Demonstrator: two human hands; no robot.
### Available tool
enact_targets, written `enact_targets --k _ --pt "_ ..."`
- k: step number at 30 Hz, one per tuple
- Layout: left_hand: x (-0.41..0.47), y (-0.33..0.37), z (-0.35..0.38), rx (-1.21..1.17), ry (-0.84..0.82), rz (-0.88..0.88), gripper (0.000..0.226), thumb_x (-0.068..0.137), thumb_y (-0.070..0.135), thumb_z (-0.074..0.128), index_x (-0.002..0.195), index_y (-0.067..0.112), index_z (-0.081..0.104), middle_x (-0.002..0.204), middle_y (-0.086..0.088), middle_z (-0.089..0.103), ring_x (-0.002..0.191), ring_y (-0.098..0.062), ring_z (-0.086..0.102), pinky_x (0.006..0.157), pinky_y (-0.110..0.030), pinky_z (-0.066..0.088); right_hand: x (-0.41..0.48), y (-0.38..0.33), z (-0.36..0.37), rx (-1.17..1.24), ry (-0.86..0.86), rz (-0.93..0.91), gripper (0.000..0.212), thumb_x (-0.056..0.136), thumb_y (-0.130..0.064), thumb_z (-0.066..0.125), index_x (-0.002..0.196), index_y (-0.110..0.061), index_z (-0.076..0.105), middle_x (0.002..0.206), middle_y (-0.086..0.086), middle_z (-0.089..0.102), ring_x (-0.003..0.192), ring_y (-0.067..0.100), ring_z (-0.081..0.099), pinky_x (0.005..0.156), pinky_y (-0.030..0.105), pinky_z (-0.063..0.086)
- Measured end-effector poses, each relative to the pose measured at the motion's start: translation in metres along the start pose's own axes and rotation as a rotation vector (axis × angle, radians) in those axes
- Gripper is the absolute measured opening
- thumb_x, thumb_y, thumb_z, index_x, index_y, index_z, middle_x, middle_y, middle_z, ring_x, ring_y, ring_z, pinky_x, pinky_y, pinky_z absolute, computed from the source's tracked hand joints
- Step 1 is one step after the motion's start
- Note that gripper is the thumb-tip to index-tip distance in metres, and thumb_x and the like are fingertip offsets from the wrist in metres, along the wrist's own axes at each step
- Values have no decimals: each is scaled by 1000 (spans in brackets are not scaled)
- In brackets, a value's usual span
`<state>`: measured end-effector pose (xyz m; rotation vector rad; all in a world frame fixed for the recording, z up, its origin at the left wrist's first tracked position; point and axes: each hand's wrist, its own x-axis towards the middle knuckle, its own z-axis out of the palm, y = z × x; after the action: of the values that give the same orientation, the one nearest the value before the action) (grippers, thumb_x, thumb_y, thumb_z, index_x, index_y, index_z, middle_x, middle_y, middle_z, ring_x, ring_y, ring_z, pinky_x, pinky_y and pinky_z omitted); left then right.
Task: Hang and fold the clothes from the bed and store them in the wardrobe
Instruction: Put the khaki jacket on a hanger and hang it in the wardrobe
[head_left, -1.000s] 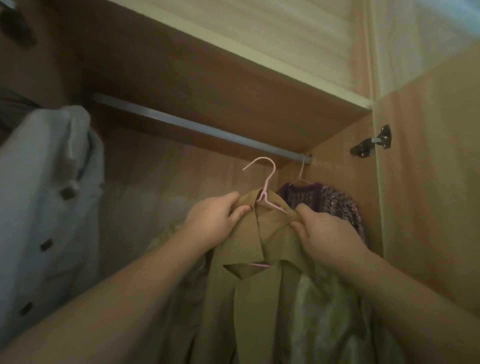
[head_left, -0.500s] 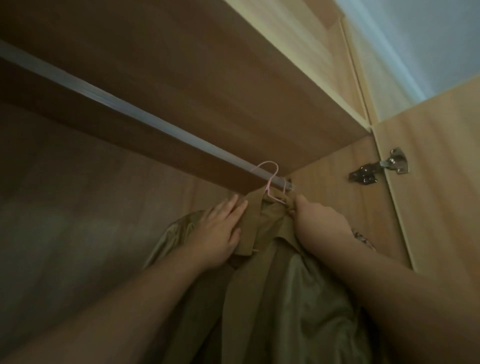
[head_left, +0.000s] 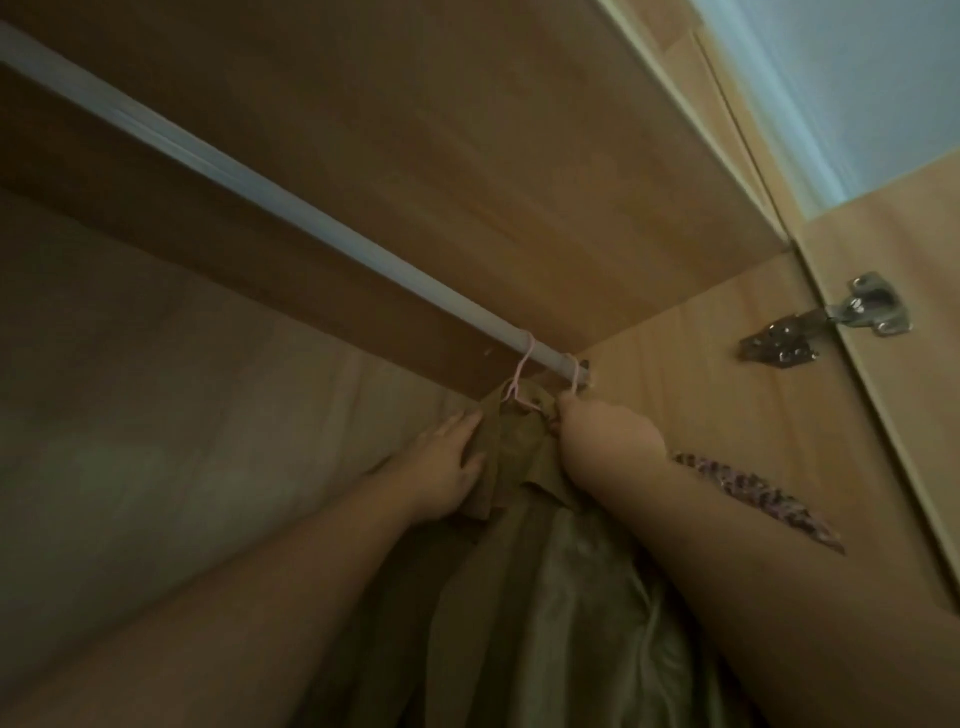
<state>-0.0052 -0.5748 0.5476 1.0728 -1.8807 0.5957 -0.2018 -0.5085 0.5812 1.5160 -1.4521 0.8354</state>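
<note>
The hook of the pink hanger (head_left: 521, 366) has moved onto the rail (head_left: 311, 218) at centre frame, so the tan coat (head_left: 519, 452) hangs there, your left hand (head_left: 447, 467) flat against its collar, your right hand (head_left: 597, 431) gripping its shoulder; only release appears to remain for this garment.

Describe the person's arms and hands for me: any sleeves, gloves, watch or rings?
The left forearm and right forearm are bare, with no sleeve edge in view. The left hand and right hand wear no gloves. No watch, bracelet or ring shows, though the light is dim.
</note>
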Motion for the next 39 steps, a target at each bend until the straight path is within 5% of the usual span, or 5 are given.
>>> enact_targets --k 5,10,20,29,39 --pt "-52 3 -10 5 42 -23 61 103 53 31 158 35 13 166 2 11 151 -19 13 122 -36 12 -44 5 0 -10 86 -29 48 103 -38 30 148 -22 29 119 3 56 102 26 58 76 41 47" --pt "-108 60 -24 -156 48 16 59 99 62 27 153 46 10 165 14 11 151 -12 7 119 -39 11 -131 22 -12 -129 -15 -117 64 98 -48 19 157 -28 8 164 3 14 149 27 13 117 56 15" --pt "-284 227 41 -179 -11 212 64 95 59 25 154 41 7 165 8 12 152 -14 3 120 -37 8 -395 95 -51 -192 -232 15 61 98 -51 31 155 -30 27 163 1 25 150 26 19 116 57 21" --pt "-509 432 62 -419 -403 245 67 94 60 21 156 39 5 166 4 11 152 -19 2 122 -39 5 -659 176 -174 -219 -425 281 69 90 -40 51 154 -26 30 160 5 29 149 27 22 118 50 24" --pt "-720 735 43 -659 -868 510 65 98 53 38 156 34 16 166 -2 14 153 -24 8 122 -45 14 -974 296 -404 -423 -758 931 65 93 -48 44 154 -29 29 161 3 27 149 27 21 117 53 23"
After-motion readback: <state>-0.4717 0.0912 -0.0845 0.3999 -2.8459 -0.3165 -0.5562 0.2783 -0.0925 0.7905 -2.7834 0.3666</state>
